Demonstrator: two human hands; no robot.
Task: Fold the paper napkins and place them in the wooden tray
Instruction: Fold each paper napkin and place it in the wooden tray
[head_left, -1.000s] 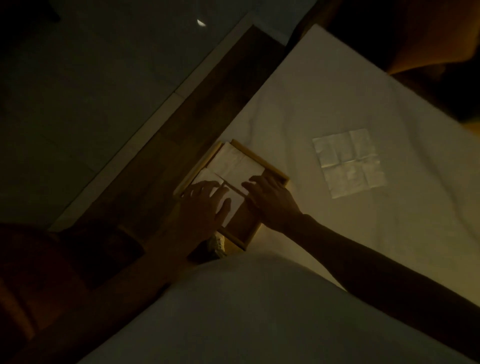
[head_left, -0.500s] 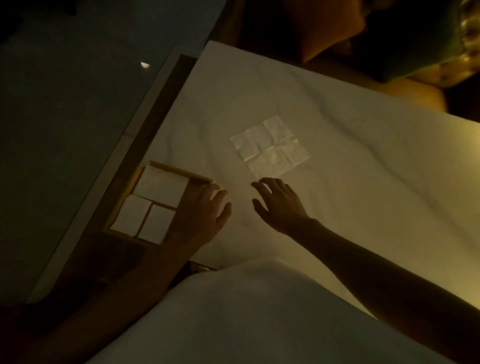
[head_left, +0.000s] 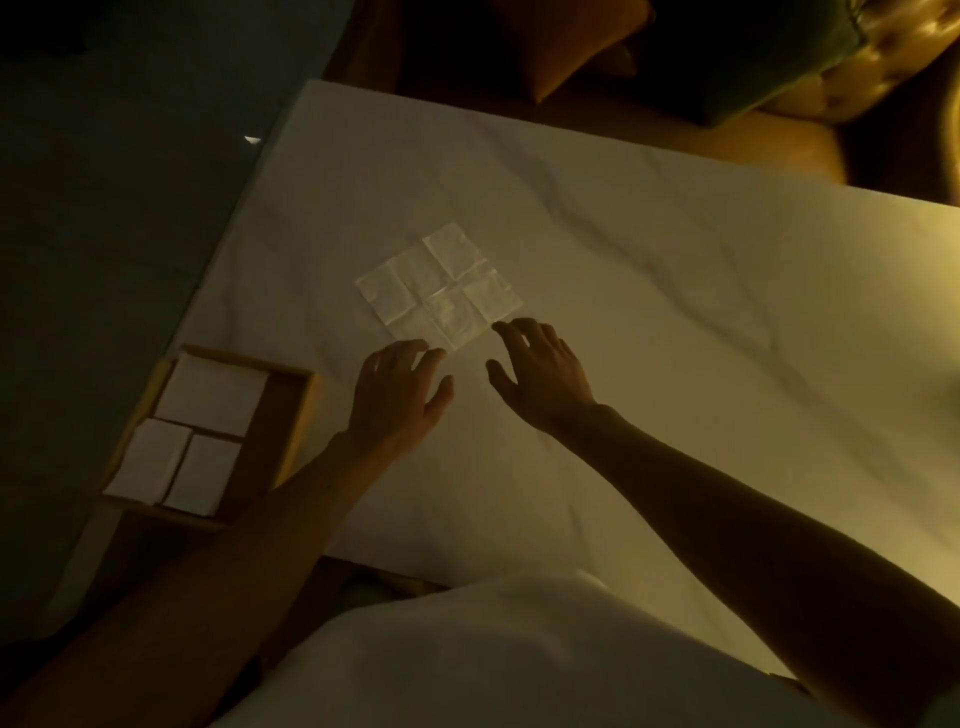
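Observation:
An unfolded white paper napkin (head_left: 440, 287) with creases lies flat on the white cloth. My left hand (head_left: 397, 395) is spread just below its near edge, fingertips touching or almost touching that edge. My right hand (head_left: 540, 371) hovers open at the napkin's near right corner. Both hands hold nothing. The wooden tray (head_left: 291, 410) sits at the left edge of the cloth and holds three folded white napkins: one larger (head_left: 212, 392) at the far end, two smaller (head_left: 150, 457) side by side at the near end. The tray's right strip is bare wood.
The white cloth (head_left: 675, 338) covers a surface in dim light. Orange and green cushions (head_left: 779, 57) lie beyond its far edge. Dark floor (head_left: 104, 208) lies to the left. My white garment (head_left: 519, 660) fills the bottom of the view.
Both hands have left the tray and moved right and forward to the unfolded napkin's near edge. The view has swung right, so the tray now sits at the left.

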